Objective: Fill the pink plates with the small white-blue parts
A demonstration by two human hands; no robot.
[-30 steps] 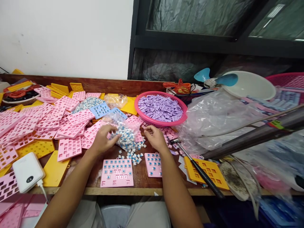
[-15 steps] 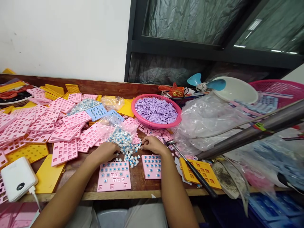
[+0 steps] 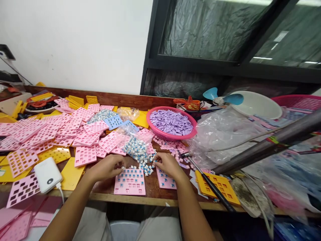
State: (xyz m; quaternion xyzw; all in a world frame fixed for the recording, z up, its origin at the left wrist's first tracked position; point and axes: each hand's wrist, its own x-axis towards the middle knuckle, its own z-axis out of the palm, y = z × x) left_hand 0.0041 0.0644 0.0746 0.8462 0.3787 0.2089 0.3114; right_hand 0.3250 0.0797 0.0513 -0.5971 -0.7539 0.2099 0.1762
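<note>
My left hand (image 3: 108, 166) is at the upper left corner of a pink keyboard plate (image 3: 129, 190) partly filled with blue-and-white switches. Its thumb and fingers are curled together; what lies between them is too small to make out. At the right edge of a pile of loose keyboard switches (image 3: 136, 149), my right hand (image 3: 168, 164) pinches a small switch with blue on it. That hand covers part of a second pink plate (image 3: 167, 184), which also has switches in it. Loose switches spread between both hands, spilling from a clear plastic bag.
Pink plates (image 3: 85, 155) are heaped at left beside a white power bank (image 3: 48, 175) with a cable. Behind stands a pink basket (image 3: 173, 136) of purple pieces. To the right, a black-handled hammer (image 3: 213, 187) rests across a yellow plate (image 3: 229, 192), near a slanting metal pole (image 3: 263, 140).
My left hand has moved from the switch pile to the plate's upper left corner, and my right hand has come down over the second plate. The camera has turned slightly left and up.
</note>
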